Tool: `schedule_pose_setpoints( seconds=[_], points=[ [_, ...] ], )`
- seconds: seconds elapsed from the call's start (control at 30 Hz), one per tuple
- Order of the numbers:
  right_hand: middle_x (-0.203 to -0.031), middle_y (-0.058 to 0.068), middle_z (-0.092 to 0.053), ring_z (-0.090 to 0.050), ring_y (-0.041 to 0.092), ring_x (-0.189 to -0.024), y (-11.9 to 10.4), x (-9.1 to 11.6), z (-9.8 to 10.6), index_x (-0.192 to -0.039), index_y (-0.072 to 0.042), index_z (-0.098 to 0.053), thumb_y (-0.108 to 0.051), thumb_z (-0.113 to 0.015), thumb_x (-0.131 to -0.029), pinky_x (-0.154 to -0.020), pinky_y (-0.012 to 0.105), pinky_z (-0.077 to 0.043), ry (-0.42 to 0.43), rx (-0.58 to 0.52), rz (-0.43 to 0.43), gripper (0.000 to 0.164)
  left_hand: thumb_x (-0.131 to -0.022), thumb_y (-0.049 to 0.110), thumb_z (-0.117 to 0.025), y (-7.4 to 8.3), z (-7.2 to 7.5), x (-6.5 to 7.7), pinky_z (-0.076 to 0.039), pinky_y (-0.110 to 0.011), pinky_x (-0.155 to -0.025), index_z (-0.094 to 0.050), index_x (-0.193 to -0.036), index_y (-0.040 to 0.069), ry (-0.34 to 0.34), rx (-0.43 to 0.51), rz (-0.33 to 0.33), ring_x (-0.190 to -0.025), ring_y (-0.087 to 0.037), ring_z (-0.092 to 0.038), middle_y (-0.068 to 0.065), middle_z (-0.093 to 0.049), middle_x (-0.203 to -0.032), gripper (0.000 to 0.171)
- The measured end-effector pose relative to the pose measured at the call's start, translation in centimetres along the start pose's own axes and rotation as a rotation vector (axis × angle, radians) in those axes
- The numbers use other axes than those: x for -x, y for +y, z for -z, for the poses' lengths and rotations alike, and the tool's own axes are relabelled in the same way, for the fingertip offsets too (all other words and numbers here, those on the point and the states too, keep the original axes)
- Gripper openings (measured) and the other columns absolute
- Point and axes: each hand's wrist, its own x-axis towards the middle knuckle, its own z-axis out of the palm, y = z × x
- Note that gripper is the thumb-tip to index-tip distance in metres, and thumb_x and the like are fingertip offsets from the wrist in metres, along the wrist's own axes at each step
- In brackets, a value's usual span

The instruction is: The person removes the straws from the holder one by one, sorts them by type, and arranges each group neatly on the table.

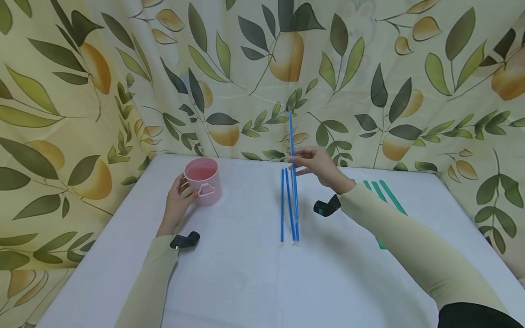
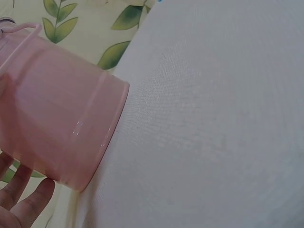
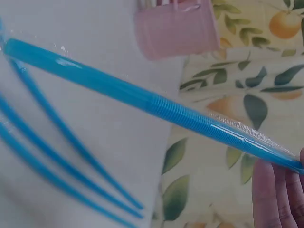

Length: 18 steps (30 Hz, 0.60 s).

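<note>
On the left of the table stands a pink cup (image 1: 211, 191) with a small handle at its front. My left hand (image 1: 177, 205) holds it from the left side; fingertips (image 2: 42, 190) show along the cup wall (image 2: 61, 114) in the left wrist view. My right hand (image 1: 317, 166) pinches a blue straw (image 1: 291, 136) in a clear wrapper, raised over the table's far edge. In the right wrist view this straw (image 3: 118, 92) slants across, its near end at the fingers (image 3: 268, 194). Below it lie three more blue straws (image 1: 282, 205), side by side.
Several green straws (image 1: 393, 197) lie on the right, partly hidden under my right forearm. A white cloth covers the table (image 1: 238, 273). Behind its far edge hangs a curtain (image 1: 254, 91) with a fruit and leaf print. A dark wrist camera (image 1: 326, 206) sits by my right cuff.
</note>
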Motion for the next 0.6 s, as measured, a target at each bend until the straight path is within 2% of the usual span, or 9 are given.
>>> schedule_pose_setpoints(
  seconds=[0.23,0.4,0.6],
  points=[
    [-0.120,0.025,-0.062,-0.069,0.029,-0.099,3.6,1.0,1.2,-0.120,0.003,-0.058,-0.014,-0.055,-0.094,-0.079,0.037,-0.060,0.030,0.085,-0.150,0.030,-0.087,0.005,-0.064,0.0,0.0,0.1,-0.039,-0.042,-0.112,-0.025,-0.148,0.014,-0.002,-0.007,0.005,-0.137,-0.031,-0.035,-0.015,-0.033,-0.149,0.073],
    [-0.121,0.025,-0.061,-0.069,0.027,-0.097,5.8,1.5,1.5,-0.122,0.004,-0.057,-0.015,-0.056,-0.094,-0.079,0.036,-0.060,0.041,0.110,-0.207,0.034,-0.087,0.005,-0.064,0.0,0.0,0.2,-0.039,-0.041,-0.112,-0.025,-0.149,0.015,-0.001,-0.026,0.028,-0.138,-0.030,-0.034,-0.013,-0.033,-0.150,0.073],
    [-0.120,0.023,-0.063,-0.070,0.023,-0.095,8.1,1.6,1.4,-0.124,0.006,-0.054,-0.014,-0.056,-0.094,-0.079,0.035,-0.060,0.044,0.082,-0.259,0.037,-0.087,0.006,-0.064,0.0,-0.1,0.1,-0.037,-0.041,-0.114,-0.024,-0.149,0.016,-0.004,-0.046,0.042,-0.138,-0.030,-0.034,-0.013,-0.032,-0.150,0.075]
  ],
)
